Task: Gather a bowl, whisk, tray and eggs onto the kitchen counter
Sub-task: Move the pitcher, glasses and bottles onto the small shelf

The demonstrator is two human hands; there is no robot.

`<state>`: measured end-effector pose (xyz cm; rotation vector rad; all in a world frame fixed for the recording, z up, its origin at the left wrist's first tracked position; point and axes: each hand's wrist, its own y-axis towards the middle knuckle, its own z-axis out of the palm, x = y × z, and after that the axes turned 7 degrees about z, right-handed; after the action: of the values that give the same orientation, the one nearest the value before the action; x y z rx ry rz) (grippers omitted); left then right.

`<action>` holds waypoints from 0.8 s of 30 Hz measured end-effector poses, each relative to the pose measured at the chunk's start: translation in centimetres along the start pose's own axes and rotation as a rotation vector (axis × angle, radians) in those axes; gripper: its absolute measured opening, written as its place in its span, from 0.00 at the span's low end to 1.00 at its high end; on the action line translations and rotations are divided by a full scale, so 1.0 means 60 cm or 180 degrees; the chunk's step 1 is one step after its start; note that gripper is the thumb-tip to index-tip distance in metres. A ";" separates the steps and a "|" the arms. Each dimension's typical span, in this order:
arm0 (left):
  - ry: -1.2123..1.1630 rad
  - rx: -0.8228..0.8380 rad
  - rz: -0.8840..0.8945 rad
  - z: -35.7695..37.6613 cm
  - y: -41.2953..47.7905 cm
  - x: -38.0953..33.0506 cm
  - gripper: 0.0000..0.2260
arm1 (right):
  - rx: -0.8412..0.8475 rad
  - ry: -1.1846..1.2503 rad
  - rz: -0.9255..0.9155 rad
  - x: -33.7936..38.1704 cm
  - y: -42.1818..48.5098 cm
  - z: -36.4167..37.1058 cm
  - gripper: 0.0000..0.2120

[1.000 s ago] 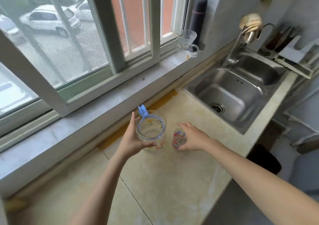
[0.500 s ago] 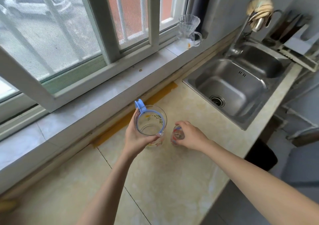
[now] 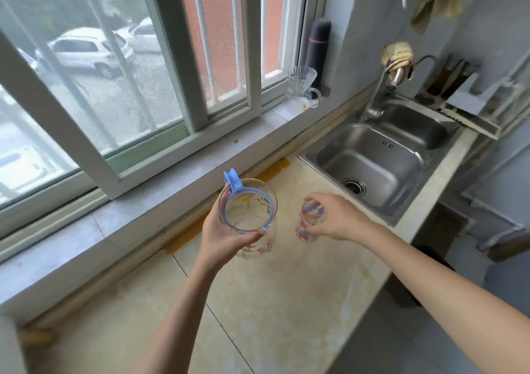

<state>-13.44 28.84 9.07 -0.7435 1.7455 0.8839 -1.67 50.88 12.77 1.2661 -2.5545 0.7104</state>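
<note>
Left of sink: jug point(image 3: 258, 241) and glass point(image 3: 311, 221) sit side by side at the counter point(image 3: 272, 302), with the glass between the jug and the sink point(image 3: 372, 167)
Left hand point(image 3: 226, 236): fingers and thumb curl round the jug's wall just under its blue rim, holding it from the side away from the sink
Right hand point(image 3: 335, 218): fingertips and thumb pinch the glass near its rim, coming at it from the sink side and above
Change: both holds match those of a second ago; the gap between jug and glass has opened a little, and the glass now shows more fully below the fingers; the view has tipped up to take in more wall above the sink
Meaning: probably space is being made on the counter, so the gathering itself looks not yet begun
Task things: no bowl, whisk, tray or eggs in view, neither beside the sink nor on the sill point(image 3: 172, 184) behind it
Hard to tell: whether the jug and glass rest on the counter or hang just above it; whether the jug holds any liquid
Blurred: the rack point(image 3: 470, 109) beyond the sink, and a yellowish lump point(image 3: 37, 338) at the counter's end farthest from the sink
Cut off: both forearms at the bottom edge, and the floor side of the sink
</note>
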 end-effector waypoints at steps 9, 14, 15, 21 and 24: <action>-0.0189 -0.0072 0.0595 -0.034 -0.106 -0.149 0.40 | -0.0278 -0.0001 -0.0207 0.033 -0.183 -0.108 0.36; -0.0224 -0.0201 0.0721 -0.062 -0.195 -0.206 0.36 | -0.0267 0.0041 -0.0431 0.060 -0.289 -0.118 0.38; -0.0228 -0.0238 0.0716 -0.069 -0.216 -0.217 0.36 | -0.0245 0.0043 -0.0470 0.065 -0.308 -0.117 0.38; -0.0051 -0.0358 0.0655 -0.126 -0.339 -0.263 0.35 | -0.0096 0.0009 -0.0771 0.112 -0.414 -0.091 0.38; 0.0031 -0.0429 0.0609 -0.162 -0.390 -0.279 0.35 | 0.0013 0.0023 -0.0889 0.145 -0.460 -0.076 0.38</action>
<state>5.86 9.31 22.03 -0.6760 1.8004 1.1385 14.70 32.90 29.09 1.5758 -2.3044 0.6581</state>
